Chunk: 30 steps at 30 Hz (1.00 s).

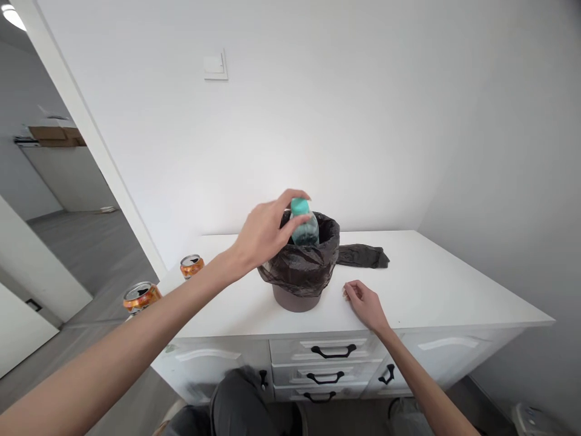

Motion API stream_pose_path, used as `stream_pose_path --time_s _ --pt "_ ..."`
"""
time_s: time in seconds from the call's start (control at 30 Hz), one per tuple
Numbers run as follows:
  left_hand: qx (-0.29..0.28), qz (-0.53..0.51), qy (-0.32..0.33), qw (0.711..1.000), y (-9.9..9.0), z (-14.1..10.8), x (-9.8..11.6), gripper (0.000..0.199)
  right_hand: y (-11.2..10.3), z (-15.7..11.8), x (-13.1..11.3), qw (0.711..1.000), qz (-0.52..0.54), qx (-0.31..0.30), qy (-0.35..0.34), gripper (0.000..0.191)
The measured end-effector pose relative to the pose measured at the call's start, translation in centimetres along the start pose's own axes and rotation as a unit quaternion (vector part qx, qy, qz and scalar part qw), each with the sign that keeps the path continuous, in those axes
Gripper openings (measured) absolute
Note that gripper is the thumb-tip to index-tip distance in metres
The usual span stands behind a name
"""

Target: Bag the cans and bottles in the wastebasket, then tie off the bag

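Note:
My left hand grips a clear plastic bottle by its neck, just under the teal cap. The bottle stands upright in the mouth of a small brown trash can, its lower part hidden by the rim. A black trash bag lines the can and folds down over its outside. To the right of the can, my right hand rests on the white cabinet top, fingers curled in, with nothing visible in them. Behind that hand lies a folded black plastic bag.
Two open orange drink cans stand at the left, one nearer and one farther. Drawers with black handles are under the cabinet top. A white wall with a light switch rises behind. A doorway opens at the left.

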<state>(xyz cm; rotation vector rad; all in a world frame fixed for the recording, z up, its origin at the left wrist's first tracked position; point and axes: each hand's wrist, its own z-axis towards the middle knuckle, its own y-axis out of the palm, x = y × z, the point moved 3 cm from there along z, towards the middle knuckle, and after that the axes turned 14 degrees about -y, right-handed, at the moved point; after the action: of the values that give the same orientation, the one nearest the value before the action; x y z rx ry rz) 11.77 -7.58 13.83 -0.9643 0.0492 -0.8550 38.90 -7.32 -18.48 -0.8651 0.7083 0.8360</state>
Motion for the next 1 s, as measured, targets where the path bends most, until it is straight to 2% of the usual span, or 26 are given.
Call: stream_pose_path --time_s 0.1,0.17,0.23,0.3,0.37,0.43,0.53,0.63,0.73,0.83,0.9,0.93,1.0 --pt "-0.1 0.007 -0.022 0.995 2.7 0.4 -1.8 0.035 -0.1 0.1 -1.1 1.0 0.004 0.003 0.004 0.043" --pt "-0.125 0.008 -0.019 0.992 3.2 0.2 -3.3 0.039 -0.2 0.1 -1.9 1.0 0.007 0.003 0.006 0.044" --pt "-0.097 0.003 -0.025 0.995 2.6 -0.1 -5.3 0.043 -0.2 0.1 -2.7 1.0 0.01 0.006 0.01 0.044" --pt "-0.034 0.017 -0.058 0.998 1.3 -0.7 -8.3 0.048 -0.2 0.0 -3.2 1.0 0.009 0.008 0.015 0.043" --pt "0.024 0.062 -0.106 0.992 -0.1 -1.6 -12.2 0.052 -0.3 -0.1 -3.5 1.0 0.007 0.009 0.016 0.042" --pt "0.037 0.125 -0.158 0.979 -1.3 -3.0 -16.6 0.055 -0.2 -0.2 -3.4 1.0 0.004 0.009 0.014 0.042" --pt "-0.025 0.228 -0.255 0.939 -2.3 -5.7 -23.0 0.064 -0.2 -0.3 -2.7 1.0 -0.007 0.009 0.011 0.043" --pt "-0.132 0.285 -0.329 0.891 -2.3 -8.7 -26.9 0.069 -0.1 -0.4 -1.9 1.0 -0.019 0.003 0.008 0.044" --pt "-0.206 0.275 -0.36 0.867 -1.8 -11.0 -27.9 0.066 0.0 -0.5 -1.5 1.0 -0.03 -0.003 0.005 0.046" --pt "-0.208 0.262 -0.36 0.871 -1.7 -11.9 -27.1 0.06 0.0 -0.6 -1.5 0.999 -0.037 -0.003 0.004 0.048" --pt "-0.176 0.244 -0.343 0.89 -2.3 -11.4 -25.7 0.055 0.1 -0.7 -1.4 0.999 -0.037 -0.003 0.005 0.048" --pt "-0.14 0.221 -0.337 0.904 -2.8 -10.8 -24.8 0.055 0.1 -0.7 -1.3 0.999 -0.038 -0.003 0.006 0.047" --pt "-0.029 0.139 -0.327 0.934 -4.2 -8.8 -22.2 0.062 0.1 -0.6 -0.9 0.999 -0.039 -0.006 0.007 0.046"
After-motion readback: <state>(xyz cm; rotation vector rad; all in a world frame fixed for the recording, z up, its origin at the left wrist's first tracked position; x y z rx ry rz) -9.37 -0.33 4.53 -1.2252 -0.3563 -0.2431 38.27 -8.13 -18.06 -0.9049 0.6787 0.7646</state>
